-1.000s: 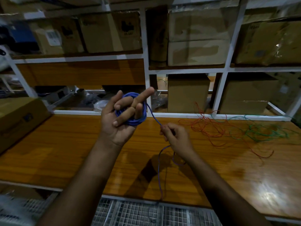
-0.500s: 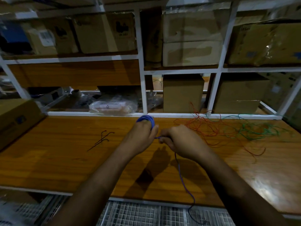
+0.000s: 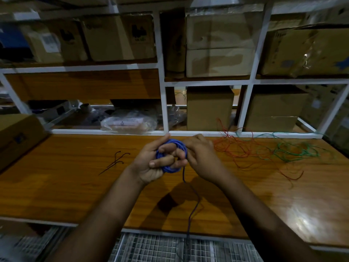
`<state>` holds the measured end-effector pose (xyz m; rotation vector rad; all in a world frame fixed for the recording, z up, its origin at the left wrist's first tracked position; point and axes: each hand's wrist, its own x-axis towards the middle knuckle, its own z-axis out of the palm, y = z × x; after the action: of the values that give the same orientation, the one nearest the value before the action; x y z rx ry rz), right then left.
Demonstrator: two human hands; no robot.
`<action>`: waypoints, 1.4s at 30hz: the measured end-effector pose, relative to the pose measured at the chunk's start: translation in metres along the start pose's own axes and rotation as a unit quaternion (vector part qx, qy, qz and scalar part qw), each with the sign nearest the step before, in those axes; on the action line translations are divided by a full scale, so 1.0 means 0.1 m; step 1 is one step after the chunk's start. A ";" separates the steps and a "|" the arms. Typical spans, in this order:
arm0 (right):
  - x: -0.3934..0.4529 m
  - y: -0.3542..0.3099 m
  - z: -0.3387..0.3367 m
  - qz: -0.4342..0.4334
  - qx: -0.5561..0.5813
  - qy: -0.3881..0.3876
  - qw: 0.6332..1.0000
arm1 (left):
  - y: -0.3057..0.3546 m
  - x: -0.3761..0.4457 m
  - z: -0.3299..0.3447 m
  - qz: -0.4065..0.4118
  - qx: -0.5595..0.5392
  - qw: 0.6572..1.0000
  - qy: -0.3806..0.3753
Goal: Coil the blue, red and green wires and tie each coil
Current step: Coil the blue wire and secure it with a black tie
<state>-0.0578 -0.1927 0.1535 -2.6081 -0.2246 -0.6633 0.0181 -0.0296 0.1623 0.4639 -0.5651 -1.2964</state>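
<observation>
My left hand (image 3: 154, 163) holds a coil of blue wire (image 3: 171, 168) wound around its fingers, above the middle of the wooden bench (image 3: 66, 186). My right hand (image 3: 203, 157) is pressed against the coil's right side and pinches the blue wire there. The wire's loose tail (image 3: 193, 210) hangs down from the coil and drops past the bench's front edge. A loose tangle of red wire (image 3: 239, 148) lies on the bench to the right of my hands. Further right lies a loose tangle of green wire (image 3: 294, 151).
Several thin dark ties (image 3: 115, 160) lie on the bench left of my hands. A cardboard box (image 3: 17, 137) stands at the left edge. White shelving (image 3: 164, 106) behind the bench holds cardboard boxes and a plastic bag (image 3: 130, 123). A metal grid (image 3: 170, 248) lies below the front edge.
My left hand turned and came down from a raised pose with the coil. My right hand moved up to the coil. The loose tail now hangs under the coil.
</observation>
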 end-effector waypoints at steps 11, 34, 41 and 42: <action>0.04 -0.13 0.18 0.094 0.083 0.048 0.991 | -0.01 0.06 0.04 0.072 -0.074 0.993 0.060; -0.11 -0.02 -0.04 0.116 0.580 -0.045 0.805 | 0.26 -0.05 -0.20 0.163 -0.080 0.977 0.110; -0.11 0.07 0.01 -0.074 0.120 0.160 0.977 | 0.24 -0.04 -0.24 0.155 -0.070 0.979 0.111; -0.13 0.07 0.02 -0.100 0.072 0.164 0.979 | 0.23 -0.05 -0.24 0.153 -0.074 0.980 0.107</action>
<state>-0.0666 -0.1983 0.1432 -2.3135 -0.4188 -1.0915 0.0501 -0.0199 0.1572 0.3707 -0.3400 -0.9706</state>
